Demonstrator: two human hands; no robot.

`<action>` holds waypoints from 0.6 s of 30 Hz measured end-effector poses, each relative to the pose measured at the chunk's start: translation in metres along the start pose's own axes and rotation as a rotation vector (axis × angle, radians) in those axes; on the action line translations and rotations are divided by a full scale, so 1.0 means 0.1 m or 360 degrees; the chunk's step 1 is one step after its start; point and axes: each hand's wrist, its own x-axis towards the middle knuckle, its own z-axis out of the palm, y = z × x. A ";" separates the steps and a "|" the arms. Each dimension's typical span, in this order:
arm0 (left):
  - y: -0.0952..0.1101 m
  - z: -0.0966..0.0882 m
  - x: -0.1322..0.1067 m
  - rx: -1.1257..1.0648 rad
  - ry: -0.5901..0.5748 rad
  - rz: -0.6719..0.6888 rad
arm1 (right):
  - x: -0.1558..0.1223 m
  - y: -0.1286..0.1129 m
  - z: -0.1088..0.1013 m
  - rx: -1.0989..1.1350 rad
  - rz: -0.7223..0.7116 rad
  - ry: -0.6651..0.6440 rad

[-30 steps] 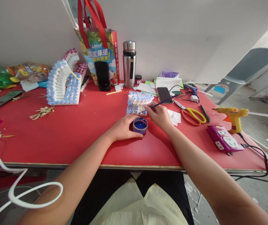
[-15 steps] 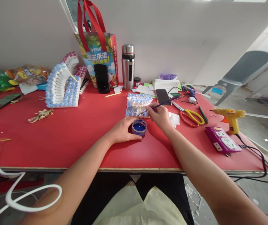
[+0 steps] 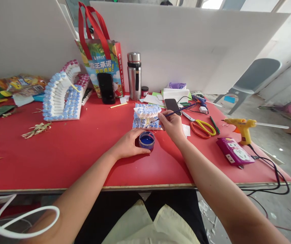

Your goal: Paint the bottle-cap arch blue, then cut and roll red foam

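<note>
Head view: left hand grips paint pot, right hand pinches brush just beyond.

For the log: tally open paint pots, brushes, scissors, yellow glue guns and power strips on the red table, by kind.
Open paint pot, held by the left hand: 1
Brush, in the right hand: 1
Scissors: 1
Yellow glue gun: 1
Power strip: 1
Total: 5

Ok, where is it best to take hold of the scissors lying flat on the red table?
Grip the scissors by the two handle loops, coming from the right: the loops lie on that side, and the blades point away to the back left, toward the phone.
</note>
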 end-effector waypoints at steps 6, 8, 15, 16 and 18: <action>-0.03 -0.02 -0.01 -0.0002 0.0028 -0.0050 | -0.01 -0.02 0.00 -0.0138 -0.0056 -0.0001; -0.04 -0.02 0.00 0.0008 0.0043 -0.0054 | -0.02 -0.03 0.01 -0.0134 -0.0070 -0.0028; -0.02 -0.02 0.00 0.0018 0.0016 -0.0043 | -0.05 -0.03 0.04 -0.0174 -0.0042 -0.0146; -0.02 -0.02 0.00 0.0020 0.0016 -0.0041 | -0.05 -0.03 0.04 -0.0177 -0.0037 -0.0161; -0.01 -0.03 0.00 0.0022 0.0009 -0.0034 | -0.05 -0.02 0.04 -0.0177 -0.0037 -0.0169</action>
